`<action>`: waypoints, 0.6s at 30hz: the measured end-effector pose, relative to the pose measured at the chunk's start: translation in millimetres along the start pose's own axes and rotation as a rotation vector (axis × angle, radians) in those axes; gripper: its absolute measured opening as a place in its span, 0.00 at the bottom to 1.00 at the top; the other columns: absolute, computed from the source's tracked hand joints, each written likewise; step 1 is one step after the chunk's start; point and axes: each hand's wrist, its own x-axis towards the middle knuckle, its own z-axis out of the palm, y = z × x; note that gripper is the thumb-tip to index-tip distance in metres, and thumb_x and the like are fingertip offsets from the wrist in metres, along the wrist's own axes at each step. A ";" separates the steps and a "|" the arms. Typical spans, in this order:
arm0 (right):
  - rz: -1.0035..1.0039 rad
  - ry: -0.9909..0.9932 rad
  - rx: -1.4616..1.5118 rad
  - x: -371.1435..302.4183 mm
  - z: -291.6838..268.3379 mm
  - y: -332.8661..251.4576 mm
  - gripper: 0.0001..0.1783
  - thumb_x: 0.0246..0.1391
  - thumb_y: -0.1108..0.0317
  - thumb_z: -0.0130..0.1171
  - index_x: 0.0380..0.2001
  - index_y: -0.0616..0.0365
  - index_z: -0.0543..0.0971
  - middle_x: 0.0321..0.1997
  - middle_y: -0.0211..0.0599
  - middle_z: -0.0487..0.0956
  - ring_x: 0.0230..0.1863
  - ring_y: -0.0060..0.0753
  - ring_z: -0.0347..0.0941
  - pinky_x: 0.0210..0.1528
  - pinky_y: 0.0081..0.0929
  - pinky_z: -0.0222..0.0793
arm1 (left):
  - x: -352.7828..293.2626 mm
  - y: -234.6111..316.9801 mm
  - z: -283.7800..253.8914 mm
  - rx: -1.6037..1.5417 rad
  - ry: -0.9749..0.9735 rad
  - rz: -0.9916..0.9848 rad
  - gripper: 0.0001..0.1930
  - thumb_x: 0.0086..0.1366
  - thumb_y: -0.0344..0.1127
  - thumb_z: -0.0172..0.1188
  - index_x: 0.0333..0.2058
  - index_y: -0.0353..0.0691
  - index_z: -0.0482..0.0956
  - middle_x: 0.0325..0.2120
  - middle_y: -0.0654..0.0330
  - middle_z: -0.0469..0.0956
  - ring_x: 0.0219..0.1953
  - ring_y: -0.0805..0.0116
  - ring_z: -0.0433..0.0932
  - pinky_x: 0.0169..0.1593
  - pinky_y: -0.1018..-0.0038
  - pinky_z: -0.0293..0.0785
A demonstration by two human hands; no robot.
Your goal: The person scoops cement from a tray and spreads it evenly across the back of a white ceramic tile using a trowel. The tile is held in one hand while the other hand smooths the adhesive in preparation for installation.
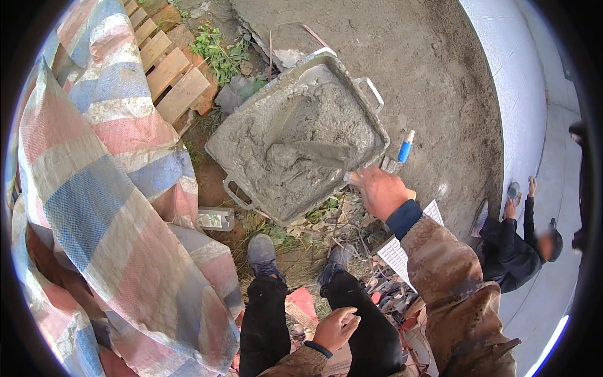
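My right hand (pixel 382 191) is closed around the handle of a trowel at the near right edge of a grey tub (pixel 217 147). The trowel's mortar-coated blade (pixel 326 152) reaches into the wet grey mortar (pixel 251 135), which fills much of the tub. Beside that hand, a tool with a blue and white handle (pixel 406 146) lies by the tub's right corner; its flat end is partly hidden. My left hand (pixel 336 330) hangs low between my legs, fingers loosely bent and a little apart, with nothing visible in it.
Striped tarpaulin (pixel 113 207) covers the left side, next to wooden slats (pixel 173 75). A clear plastic container (pixel 215 219) lies near my shoe. Red scraps and a white perforated sheet (pixel 397 261) litter the ground. Another person (pixel 515 251) crouches at far right by a pale wall (pixel 524 81).
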 end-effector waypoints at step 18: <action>0.468 -0.067 1.076 38.7 90.9 -96.8 0.14 0.51 0.63 0.63 0.29 0.67 0.77 0.25 0.54 0.77 0.28 0.56 0.74 0.34 0.43 0.69 | -0.1 13.4 -8.2 -0.064 -0.038 -0.040 0.20 0.68 0.41 0.63 0.53 0.36 0.76 0.45 0.51 0.80 0.49 0.60 0.82 0.50 0.69 0.79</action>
